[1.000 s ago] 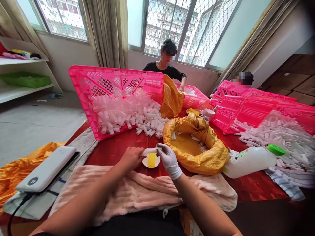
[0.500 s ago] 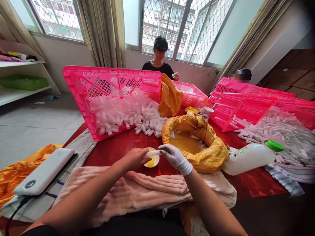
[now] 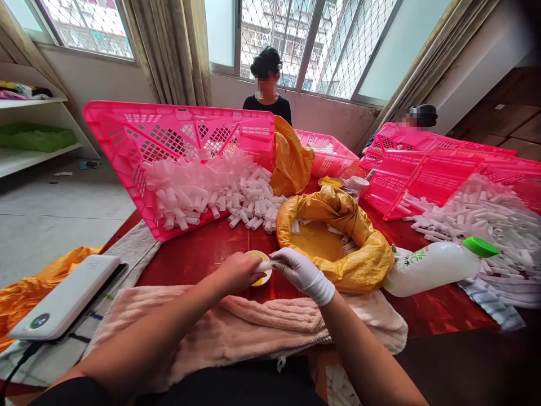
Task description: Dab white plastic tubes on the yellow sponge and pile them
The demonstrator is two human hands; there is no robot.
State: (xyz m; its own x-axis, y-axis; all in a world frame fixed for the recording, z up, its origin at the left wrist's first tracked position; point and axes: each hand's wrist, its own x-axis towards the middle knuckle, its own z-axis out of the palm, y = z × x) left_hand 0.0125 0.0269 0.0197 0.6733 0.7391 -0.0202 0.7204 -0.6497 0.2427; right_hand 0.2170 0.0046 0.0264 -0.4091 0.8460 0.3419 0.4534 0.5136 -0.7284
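My bare left hand (image 3: 239,273) is closed round a white tube (image 3: 264,265), whose right end sticks out from the fingers. In a white glove, my right hand (image 3: 298,269) pinches that end of the tube. Just beyond and partly below both hands is a small white bowl (image 3: 250,253) with something yellow in it. To the right of the bowl stands a rolled-down orange sack (image 3: 363,270) with a few white tubes inside. A pink towel (image 3: 270,321) lies under my forearms.
A tilted pink crate (image 3: 127,129) spills white tubes (image 3: 253,206) on the red cloth (image 3: 194,254). A white bottle (image 3: 435,268) with a green cap lies at right, near more tubes (image 3: 494,220). A power bank (image 3: 67,299) rests at left. Two people sit beyond the crates.
The view has shifted slightly. My left hand now covers more of the tube, and less of it shows between my hands. The person opposite has lowered a hand out of sight.
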